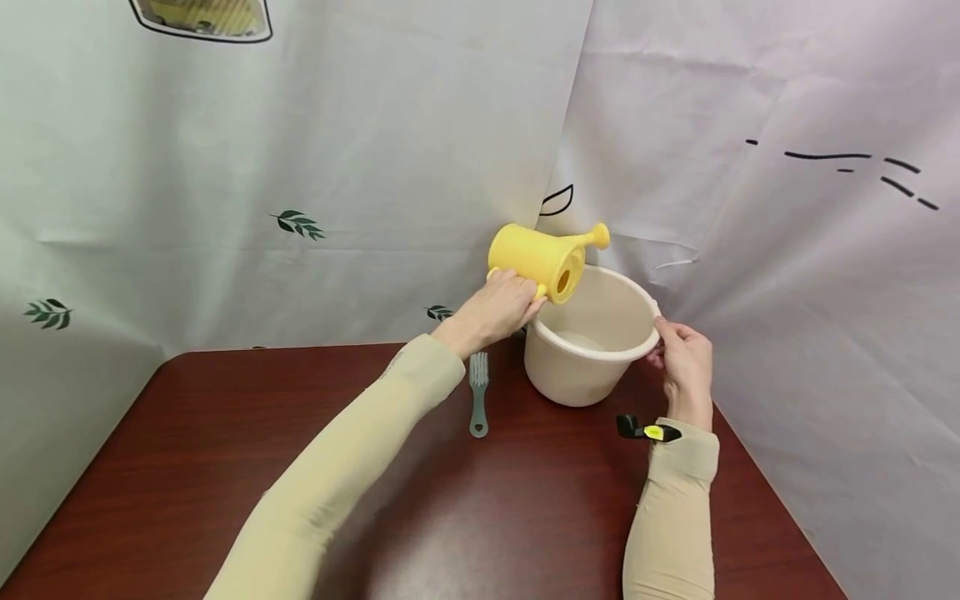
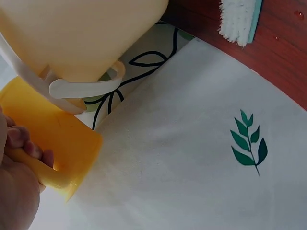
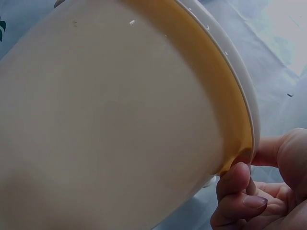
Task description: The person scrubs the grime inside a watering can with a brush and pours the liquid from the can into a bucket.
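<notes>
My left hand (image 1: pixel 501 307) grips the handle of a yellow watering can (image 1: pixel 528 254) above the left rim of a cream-white bucket (image 1: pixel 577 379). The can is tipped on its side, its round opening facing the bucket and its spout pointing right. In the left wrist view, fingers wrap the can's handle (image 2: pixel 41 167) close to the bucket's looped side grip (image 2: pixel 86 89). At the bucket's right rim, my right hand (image 1: pixel 686 358) pinches the edge between thumb and fingers, seen closely in the right wrist view (image 3: pixel 240 191). Whether water is flowing cannot be seen.
A scrub brush (image 1: pixel 478 396) with white bristles and a grey-green handle lies left of the bucket on the dark red table (image 1: pixel 225 450). Water drops (image 2: pixel 299 15) dot the tabletop. A white printed curtain (image 1: pixel 375 150) hangs behind and along the right side.
</notes>
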Demonstrator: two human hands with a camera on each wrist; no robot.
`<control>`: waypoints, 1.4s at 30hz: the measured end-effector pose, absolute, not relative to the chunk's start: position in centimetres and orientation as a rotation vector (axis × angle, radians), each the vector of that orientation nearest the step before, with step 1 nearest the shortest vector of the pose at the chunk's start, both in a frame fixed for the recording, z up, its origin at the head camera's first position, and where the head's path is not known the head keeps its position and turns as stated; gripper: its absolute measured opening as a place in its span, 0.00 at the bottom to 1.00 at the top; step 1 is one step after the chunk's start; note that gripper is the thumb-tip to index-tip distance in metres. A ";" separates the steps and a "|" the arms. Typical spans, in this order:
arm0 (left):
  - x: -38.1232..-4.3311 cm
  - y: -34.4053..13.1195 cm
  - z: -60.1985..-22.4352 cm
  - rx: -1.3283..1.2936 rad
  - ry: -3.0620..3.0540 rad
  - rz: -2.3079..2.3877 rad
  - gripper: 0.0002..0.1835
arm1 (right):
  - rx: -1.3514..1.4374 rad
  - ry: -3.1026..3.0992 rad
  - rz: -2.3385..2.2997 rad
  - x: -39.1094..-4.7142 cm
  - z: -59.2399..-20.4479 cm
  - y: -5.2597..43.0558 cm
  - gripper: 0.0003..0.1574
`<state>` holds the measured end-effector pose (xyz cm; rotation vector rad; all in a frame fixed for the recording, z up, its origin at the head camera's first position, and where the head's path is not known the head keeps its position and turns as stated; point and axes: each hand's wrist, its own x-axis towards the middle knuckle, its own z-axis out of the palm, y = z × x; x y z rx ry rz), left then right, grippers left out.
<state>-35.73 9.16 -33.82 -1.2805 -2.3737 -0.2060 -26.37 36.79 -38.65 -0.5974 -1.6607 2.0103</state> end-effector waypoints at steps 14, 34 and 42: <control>-35.2 10.1 -34.0 -1.296 -2.376 0.046 0.17 | -0.627 -1.681 1.999 -26.2 -39.1 36.6 0.12; -35.0 11.1 -33.2 -1.284 -2.301 0.262 0.17 | -0.630 -1.680 1.996 -26.4 -38.7 36.9 0.15; -34.8 11.4 -33.2 -1.288 -2.257 0.330 0.17 | -0.618 -1.690 1.996 -26.5 -38.6 37.0 0.15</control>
